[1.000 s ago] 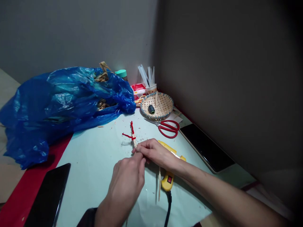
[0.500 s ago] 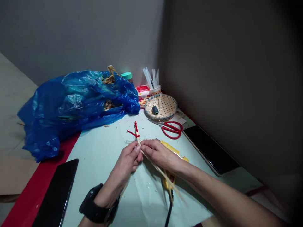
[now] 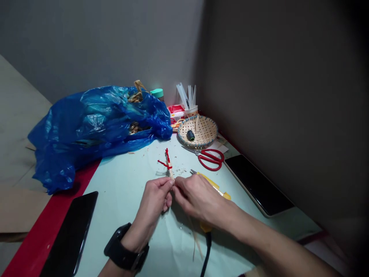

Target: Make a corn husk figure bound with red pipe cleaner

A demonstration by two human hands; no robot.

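A pale braid of dried plant fibre (image 3: 171,172) stands up between my hands, its upper end bound with red string (image 3: 167,156) that has a loose side tail. My left hand (image 3: 155,194), with a black watch at the wrist, pinches the braid from the left. From the right, my right hand (image 3: 196,194) is closed at the same spot, thumb and fingertips on the strands. Loose fibre ends (image 3: 195,238) hang below the right palm. Under the right forearm lies a yellow corded tool (image 3: 209,181), mostly covered, perhaps a glue gun.
Red-handled scissors (image 3: 211,159) lie beyond the right hand, before a woven basket (image 3: 206,132) holding a dark thread spool (image 3: 190,135). A blue plastic bag (image 3: 95,127) of dried husks fills the back left. Dark-screened devices lie at left (image 3: 72,234) and right (image 3: 256,184).
My right hand has swung its fingers downward, and the long loose strands that stuck out to the lower right now hang mostly hidden beneath it. My left hand keeps its pinch on the braid.
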